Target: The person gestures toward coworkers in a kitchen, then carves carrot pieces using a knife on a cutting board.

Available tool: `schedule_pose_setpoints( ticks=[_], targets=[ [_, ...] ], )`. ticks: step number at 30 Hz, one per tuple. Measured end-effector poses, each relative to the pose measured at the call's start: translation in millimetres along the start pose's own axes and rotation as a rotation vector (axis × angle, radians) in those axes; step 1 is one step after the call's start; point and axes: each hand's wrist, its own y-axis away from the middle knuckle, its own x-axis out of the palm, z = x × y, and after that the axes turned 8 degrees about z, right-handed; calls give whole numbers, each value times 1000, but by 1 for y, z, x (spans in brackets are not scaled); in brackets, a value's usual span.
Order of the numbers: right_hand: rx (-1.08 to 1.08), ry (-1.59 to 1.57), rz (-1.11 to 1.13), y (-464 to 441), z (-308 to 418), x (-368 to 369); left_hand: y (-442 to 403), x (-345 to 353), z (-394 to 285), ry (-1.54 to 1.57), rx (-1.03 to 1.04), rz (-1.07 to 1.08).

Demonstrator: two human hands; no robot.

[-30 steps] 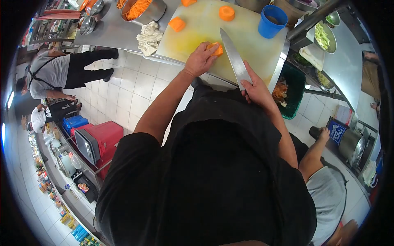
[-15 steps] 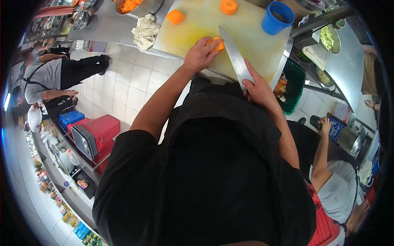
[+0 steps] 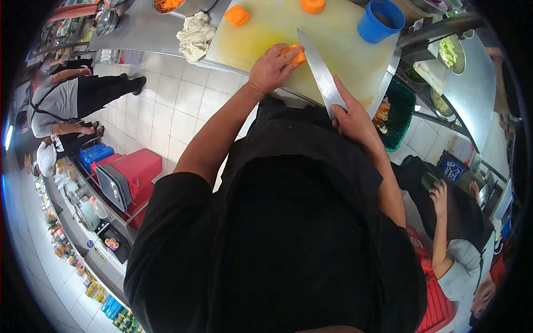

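Note:
On the white cutting board (image 3: 261,28), my left hand (image 3: 272,69) grips a carrot piece (image 3: 295,55) near the board's front edge. My right hand (image 3: 352,116) is closed round the handle of a large knife (image 3: 317,69). Its blade points away from me, just right of the held piece; whether they touch I cannot tell. Two more orange pieces lie farther back, one at the left (image 3: 237,16) and one near the top edge (image 3: 312,5). A blue cup (image 3: 380,21) stands at the board's back right corner.
A crumpled cloth (image 3: 195,36) lies left of the board, near a metal bowl of shredded carrot (image 3: 169,5). A green-lined bin (image 3: 401,119) holds scraps at the right. One co-worker (image 3: 458,266) is at the lower right; others (image 3: 58,105) stand at the left.
The view has shifted, so the board and its pieces appear higher. Both my hands keep their holds. The co-worker at the right has moved, with a dark green object in one hand.

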Motion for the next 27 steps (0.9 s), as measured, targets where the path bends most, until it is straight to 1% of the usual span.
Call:
schedule_pose_setpoints(
  ticks=[2,5,14,18,22,26,27],
  targets=[
    [-19,16,1,-3,-6,-2,-1,1,0,-3,0,-3],
    [42,5,18,-2,1,-3,0,1,0,-10,6,-16],
    [26,-32,13,-5,3,-4,-2,6,4,-29,18,-46],
    [90,-54,51,-9,5,-6,-3,5,2,-30,20,-44],
    [89,-80,31,-12,7,-3,-4,3,0,17,12,-21],
    [16,-132,10,-20,0,0,-4,5,2,-20,21,-34],
    [37,-137,19,-20,2,-1,-4,6,3,-20,24,-37]
  ],
)
